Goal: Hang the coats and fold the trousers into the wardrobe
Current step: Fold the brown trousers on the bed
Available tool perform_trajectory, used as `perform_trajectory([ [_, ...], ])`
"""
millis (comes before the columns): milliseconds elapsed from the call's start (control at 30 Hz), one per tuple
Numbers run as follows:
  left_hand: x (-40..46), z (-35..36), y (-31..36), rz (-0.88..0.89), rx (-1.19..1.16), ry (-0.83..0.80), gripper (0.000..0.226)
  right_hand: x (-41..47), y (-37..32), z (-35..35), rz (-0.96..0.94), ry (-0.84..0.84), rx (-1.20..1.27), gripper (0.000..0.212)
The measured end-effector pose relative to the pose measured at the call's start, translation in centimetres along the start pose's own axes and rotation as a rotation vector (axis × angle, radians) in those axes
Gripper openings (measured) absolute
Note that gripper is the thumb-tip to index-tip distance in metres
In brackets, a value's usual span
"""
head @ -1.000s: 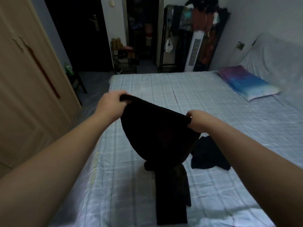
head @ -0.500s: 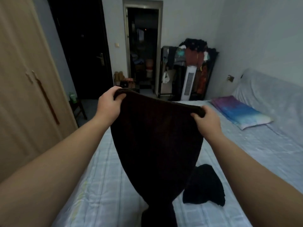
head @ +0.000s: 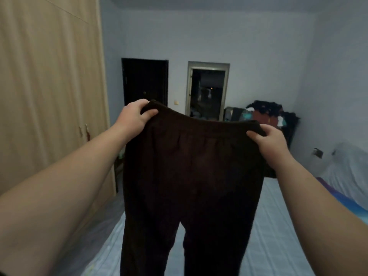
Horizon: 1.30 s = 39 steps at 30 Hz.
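At the far left stands the wardrobe (head: 49,96), its pale wooden doors closed, so nothing can go inside it yet; just right of it the left hand (head: 133,118) has its grip clenched on one corner of the waistband, thumb over the front and fingers curled behind; between the two hands hang the trousers (head: 191,176), dark and soft, held up by the waistband at about chest height, the band sagging a little in the middle, both legs dropping straight down and out of view at the lower edge, so I cannot tell whether the cuffs touch the bed (head: 278,226); the bed lies below and behind the cloth, its light checked sheet showing between and beside the legs; further right the right hand (head: 268,144) has its grip pinched on the other corner of the waistband, thumb on the near face; beyond it, against the far wall, a rack (head: 266,116) is piled with clothes, well apart from the work. Judging by this, the step in hand is the folding of the trousers, at its very start: the garment is spread out for squaring, no fold made. The next move likely calls for bringing the two corners together so one leg lies on the other, keeping both grips firm so the limp fabric does not slide, then laying it on the bed to halve it; the wardrobe doors must be opened before stowing.
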State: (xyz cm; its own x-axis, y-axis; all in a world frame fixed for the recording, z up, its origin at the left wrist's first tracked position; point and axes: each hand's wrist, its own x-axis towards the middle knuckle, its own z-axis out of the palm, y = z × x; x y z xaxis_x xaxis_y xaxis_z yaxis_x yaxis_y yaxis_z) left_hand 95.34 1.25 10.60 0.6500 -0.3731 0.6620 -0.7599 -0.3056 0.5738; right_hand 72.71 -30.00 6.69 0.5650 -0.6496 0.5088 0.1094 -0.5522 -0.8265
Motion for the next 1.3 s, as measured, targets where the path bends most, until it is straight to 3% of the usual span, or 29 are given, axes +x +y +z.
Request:
perform_trajectory([
  [100,1.4,-1.4,1.3,-0.019,0.058,-0.037,0.021,1.6,-1.8,0.6,-0.151,0.059,-0.010,0.012],
  [200,2.1,-3.2,1.5,-0.113,-0.098,-0.156,0.018,2.6,-3.1,0.9,-0.212,0.046,-0.034,0.016],
  [267,2.3,-4.4,1.6,-0.104,-0.054,-0.179,0.019,2.8,-4.0,0.6,-0.242,0.030,-0.054,0.023],
  [533,3.3,-9.0,3.0,0.227,0.320,0.189,0.023,2.6,-8.5,-0.9,-0.460,0.142,-0.378,0.025],
  [700,5.0,-13.3,1.1,0.234,0.458,0.165,0.028,3.3,-9.3,-2.6,-0.457,0.235,-0.529,0.028],
  [967,4.2,-13.7,-2.6,0.002,0.183,-0.002,0.010,2.6,-8.4,-0.8,-0.225,0.209,-0.509,0.026],
  [1100,3.2,-14.2,-3.2,-0.075,-0.030,0.001,0.020,2.3,-8.3,-0.7,-0.134,0.230,-0.443,0.027],
  [1300,3.1,-11.9,-0.6,-0.212,-0.288,-0.170,0.021,1.6,-10.9,3.6,-0.128,0.162,-0.355,0.018],
])
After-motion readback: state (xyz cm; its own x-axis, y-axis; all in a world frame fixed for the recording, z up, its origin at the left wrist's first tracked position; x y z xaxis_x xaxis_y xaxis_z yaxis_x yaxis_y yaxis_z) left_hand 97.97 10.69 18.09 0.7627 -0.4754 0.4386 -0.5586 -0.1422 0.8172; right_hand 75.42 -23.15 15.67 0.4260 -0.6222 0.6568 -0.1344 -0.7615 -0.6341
